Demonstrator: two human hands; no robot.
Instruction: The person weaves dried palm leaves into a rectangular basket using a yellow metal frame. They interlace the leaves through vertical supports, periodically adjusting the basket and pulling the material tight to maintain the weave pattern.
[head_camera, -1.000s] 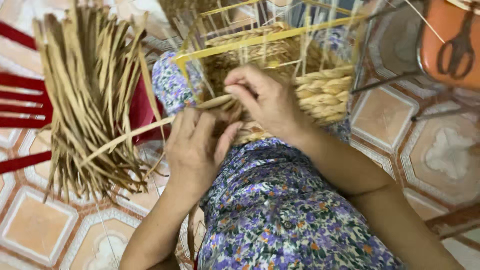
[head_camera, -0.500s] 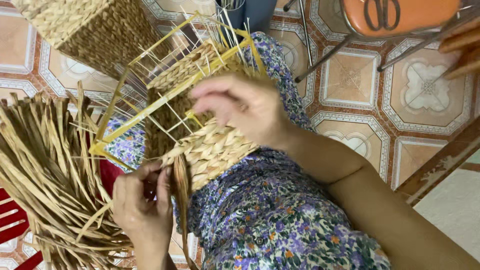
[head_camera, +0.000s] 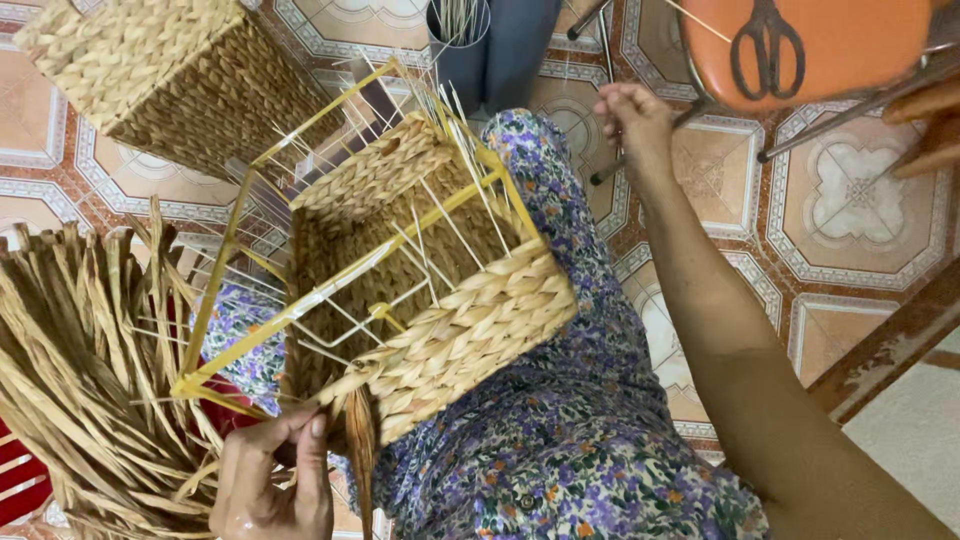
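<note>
A half-woven straw basket (head_camera: 450, 330) on a yellow wire frame (head_camera: 300, 300) rests on my lap, over a floral dress (head_camera: 560, 440). My left hand (head_camera: 275, 480) pinches a brown straw strand (head_camera: 360, 460) at the basket's lower corner. My right hand (head_camera: 635, 120) is stretched out far from the basket, toward the legs of an orange stool (head_camera: 810, 50) with black scissors (head_camera: 765, 45) on its seat. Its fingers are curled; whether they hold anything is unclear.
A bundle of loose straw strands (head_camera: 90, 380) lies at my left. A finished woven basket (head_camera: 160, 70) stands at upper left. A dark container of thin sticks (head_camera: 460, 40) sits at top centre. The floor is patterned tile (head_camera: 860, 210).
My right hand left the basket's top and reached away toward the stool. The basket has turned and now lies more upright on my lap. My left hand stays on the strand.
</note>
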